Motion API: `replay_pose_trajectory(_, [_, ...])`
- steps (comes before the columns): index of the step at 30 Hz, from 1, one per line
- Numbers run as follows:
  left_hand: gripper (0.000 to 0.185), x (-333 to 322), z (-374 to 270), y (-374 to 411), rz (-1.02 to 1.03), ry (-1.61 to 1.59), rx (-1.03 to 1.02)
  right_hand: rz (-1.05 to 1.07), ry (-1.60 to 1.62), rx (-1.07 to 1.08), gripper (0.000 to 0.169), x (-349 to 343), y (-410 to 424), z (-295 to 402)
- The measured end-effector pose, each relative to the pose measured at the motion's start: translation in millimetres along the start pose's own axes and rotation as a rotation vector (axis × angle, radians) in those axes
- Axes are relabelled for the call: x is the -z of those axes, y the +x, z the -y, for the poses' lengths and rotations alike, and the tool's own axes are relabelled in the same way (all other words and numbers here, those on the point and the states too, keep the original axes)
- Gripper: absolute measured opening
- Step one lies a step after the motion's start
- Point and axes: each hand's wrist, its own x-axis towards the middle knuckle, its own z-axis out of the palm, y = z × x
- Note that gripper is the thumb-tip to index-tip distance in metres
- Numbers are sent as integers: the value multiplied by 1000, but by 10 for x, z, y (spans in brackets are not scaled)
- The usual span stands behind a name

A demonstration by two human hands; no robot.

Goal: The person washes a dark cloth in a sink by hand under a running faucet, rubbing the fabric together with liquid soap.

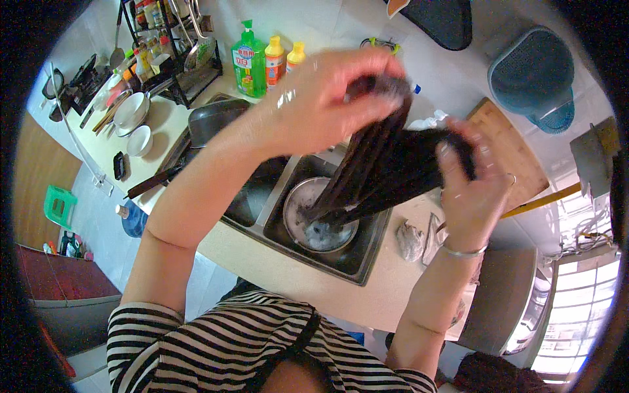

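Observation:
A dark wet cloth or garment (383,162) is held up over the right basin of a double sink (363,267). My left hand (339,93) grips one part of it at the upper middle, blurred by motion. My right hand (471,182) grips another part further right, with a bracelet on the wrist. The cloth's lower end hangs into a round metal bowl (356,240) holding cloudy, foamy water. What the cloth is exactly cannot be told.
Left of the bowl, a dark pan (216,120) lies across the left basin, its handle over the counter. Behind stand a green pump bottle (249,64) and yellow-capped bottles. A wooden cutting board (516,162) and a crumpled rag (410,240) are at right; bowls (140,141) at left.

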Motion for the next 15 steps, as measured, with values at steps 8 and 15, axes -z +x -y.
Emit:
replay_pose_trajectory(8, [25, -150, 29, 48, -332, -238, -34, -230, 221, 136, 16, -120, 82, 126])
replay_pose_trajectory(15, [15, -1091, 1568, -935, -27, 33, 359, 188, 137, -110, 19, -1545, -1279, -931])
